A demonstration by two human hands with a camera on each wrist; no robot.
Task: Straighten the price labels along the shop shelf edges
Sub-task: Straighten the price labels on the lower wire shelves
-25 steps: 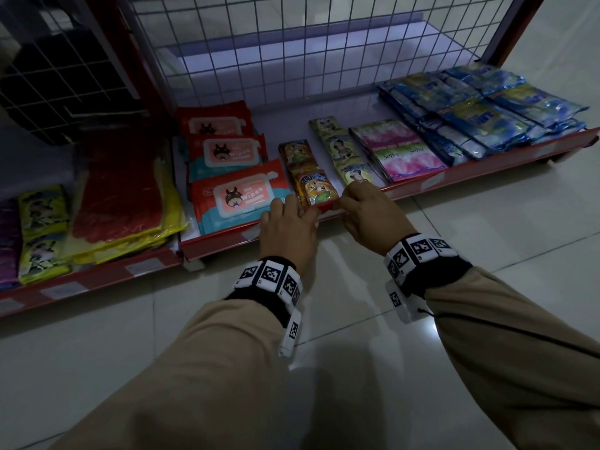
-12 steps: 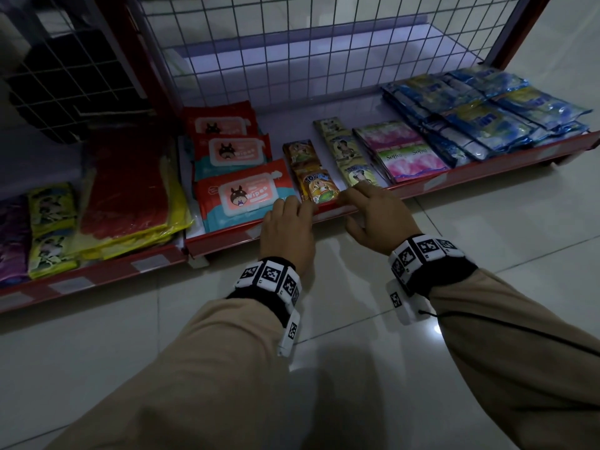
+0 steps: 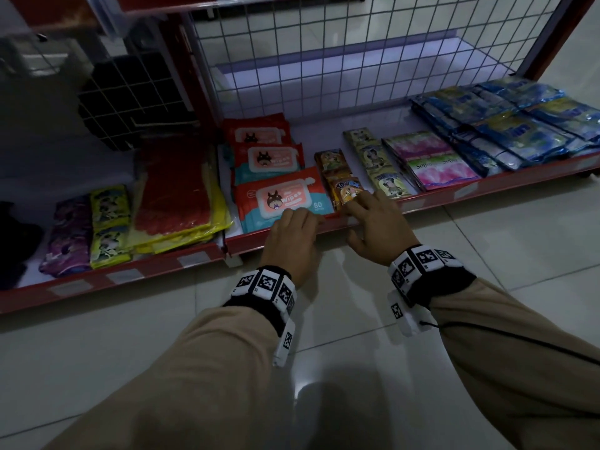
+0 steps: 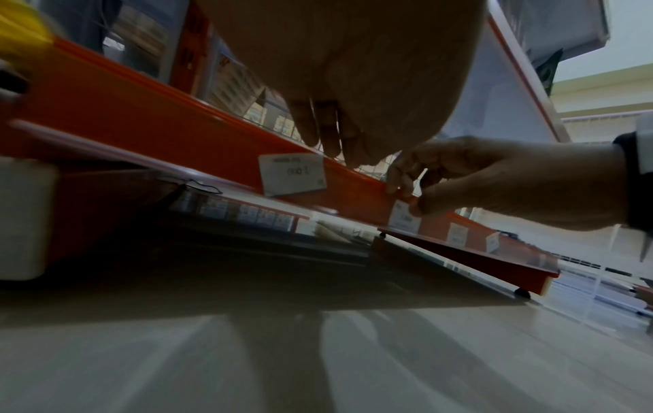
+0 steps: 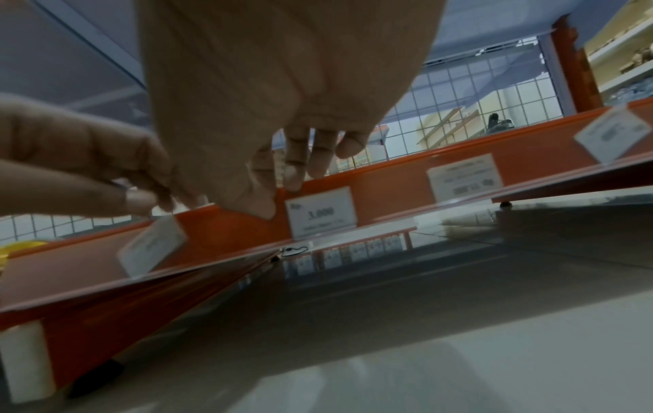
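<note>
The red shelf rail of the bottom shelf carries several white price labels. My left hand lies over the rail's top edge, fingers fairly straight, just above a crooked label that it does not touch. This same crooked label hangs slanted in the right wrist view. My right hand pinches the rail at the upper left corner of the "3.000" label, thumb in front and fingertips on top.
Wet-wipe packs, snack sachets, pink packs and blue packs lie on the shelf behind the rail. A wire grid backs it. Further along sit a straight label and a tilted one. Tiled floor lies below.
My right hand's fingers have slipped from the yellow sachet's front down onto the rail, thumb now in front. The left hand has stayed at the rail. My head view has lifted slightly.
</note>
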